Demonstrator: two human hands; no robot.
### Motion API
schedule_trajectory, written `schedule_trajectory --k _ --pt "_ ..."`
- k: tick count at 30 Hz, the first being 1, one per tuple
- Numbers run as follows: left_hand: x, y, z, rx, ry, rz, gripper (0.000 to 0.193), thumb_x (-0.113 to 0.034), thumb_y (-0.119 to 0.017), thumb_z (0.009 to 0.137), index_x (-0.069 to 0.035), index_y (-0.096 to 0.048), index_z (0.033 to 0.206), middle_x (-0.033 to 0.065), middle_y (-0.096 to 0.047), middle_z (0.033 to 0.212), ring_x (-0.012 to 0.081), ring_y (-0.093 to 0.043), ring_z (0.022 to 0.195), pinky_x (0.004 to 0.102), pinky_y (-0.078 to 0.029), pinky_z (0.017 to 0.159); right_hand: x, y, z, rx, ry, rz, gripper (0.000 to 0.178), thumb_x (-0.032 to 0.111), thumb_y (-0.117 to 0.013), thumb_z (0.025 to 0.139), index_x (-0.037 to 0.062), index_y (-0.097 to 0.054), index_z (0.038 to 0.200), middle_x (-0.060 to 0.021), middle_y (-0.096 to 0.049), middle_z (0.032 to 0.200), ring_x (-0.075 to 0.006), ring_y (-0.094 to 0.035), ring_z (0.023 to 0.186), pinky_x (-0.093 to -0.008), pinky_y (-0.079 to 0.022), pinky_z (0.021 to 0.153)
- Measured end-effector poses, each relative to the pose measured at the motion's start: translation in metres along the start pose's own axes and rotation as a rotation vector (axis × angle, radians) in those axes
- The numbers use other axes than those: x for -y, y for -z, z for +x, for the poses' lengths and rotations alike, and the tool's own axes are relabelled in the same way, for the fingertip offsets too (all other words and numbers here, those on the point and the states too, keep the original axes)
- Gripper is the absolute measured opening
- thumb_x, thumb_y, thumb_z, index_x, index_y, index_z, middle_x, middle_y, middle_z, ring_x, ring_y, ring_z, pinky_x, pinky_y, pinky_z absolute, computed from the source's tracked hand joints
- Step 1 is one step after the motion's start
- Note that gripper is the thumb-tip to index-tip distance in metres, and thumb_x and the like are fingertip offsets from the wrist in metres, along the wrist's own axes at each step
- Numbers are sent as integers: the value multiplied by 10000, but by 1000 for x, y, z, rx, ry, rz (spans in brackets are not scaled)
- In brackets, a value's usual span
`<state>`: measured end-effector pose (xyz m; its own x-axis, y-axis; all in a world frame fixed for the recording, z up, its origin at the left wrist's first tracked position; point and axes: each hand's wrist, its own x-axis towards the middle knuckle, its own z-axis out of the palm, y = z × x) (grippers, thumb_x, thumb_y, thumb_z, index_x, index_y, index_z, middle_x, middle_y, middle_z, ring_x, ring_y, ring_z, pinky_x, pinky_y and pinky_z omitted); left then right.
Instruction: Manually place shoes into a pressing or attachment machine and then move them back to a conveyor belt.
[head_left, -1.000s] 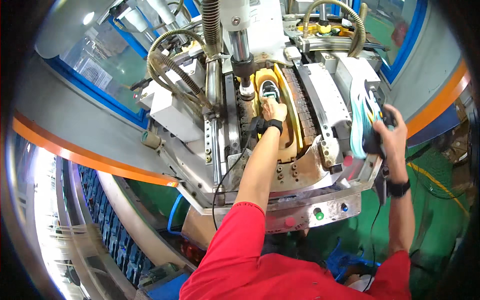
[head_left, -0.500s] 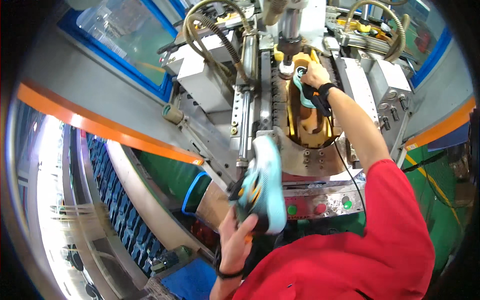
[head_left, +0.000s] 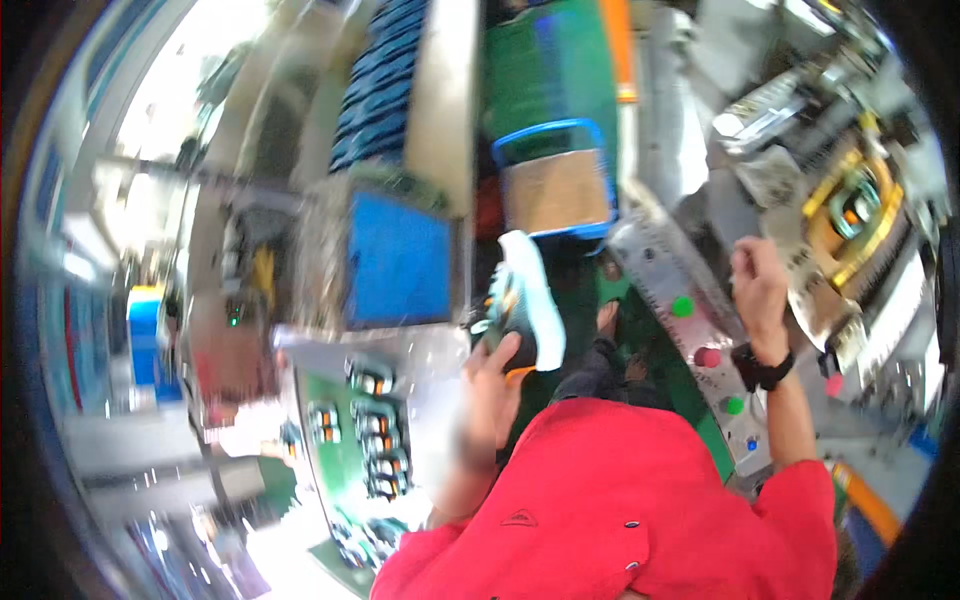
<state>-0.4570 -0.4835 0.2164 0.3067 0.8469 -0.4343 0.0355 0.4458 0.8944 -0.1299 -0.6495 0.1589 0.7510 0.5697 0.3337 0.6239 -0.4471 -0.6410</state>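
Observation:
My left hand [head_left: 490, 385] is closed round the heel end of a sneaker [head_left: 538, 305] with a pale aqua sole, a dark heel and orange touches. The shoe stands toe up, its sole facing right. My right hand [head_left: 760, 295], dark band at the wrist, hovers beside the machine's front panel [head_left: 690, 335] with its fingers curled and nothing visible in them. Beyond it, at the far right, a second shoe [head_left: 855, 212] sits inside the yellow mould [head_left: 815, 225] of the machine, apart from my hand.
Left of me a bench [head_left: 430, 375] bears several dark shoes [head_left: 375, 430] on a green surface. A blue-topped box [head_left: 400, 260] stands beyond the bench. A blue-framed stool [head_left: 560, 190] stands ahead on the green floor. Coloured buttons [head_left: 682, 306] line the machine's panel.
The view has swung left, toward the bench. My right hand has let go of the shoe in the mould and drawn back. My left hand still holds its sneaker.

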Motion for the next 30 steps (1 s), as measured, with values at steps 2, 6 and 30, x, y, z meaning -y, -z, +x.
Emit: schedule_trajectory --k 2,6,30 --pt "14 14 -5 -73 212 -209 272 -141 -642 893 33 -604 1099 86 -651 1002 194 -647 917 323 -532 798 -15 -63 -31 142 126 -37 134 109 -630 837 59 -607 958 -129 -595 932 -335 -596 918 -415 -491 774" --pt "41 54 -36 -192 137 -219 195 -77 -643 892 40 -627 1047 90 -658 983 207 -663 882 325 -542 787 -68 -135 -69 256 241 -81 194 98 -595 845 86 -615 1038 -144 -581 992 -363 -569 954 -440 -474 807" --pt "141 449 288 -909 32 589 710 -255 -646 752 105 -406 1315 320 -566 1209 455 -558 1118 487 -463 949 752 -237 105 213 1478 356 267 -18 -648 806 51 -625 1063 -52 -644 980 -160 -582 817 -278 -456 656"
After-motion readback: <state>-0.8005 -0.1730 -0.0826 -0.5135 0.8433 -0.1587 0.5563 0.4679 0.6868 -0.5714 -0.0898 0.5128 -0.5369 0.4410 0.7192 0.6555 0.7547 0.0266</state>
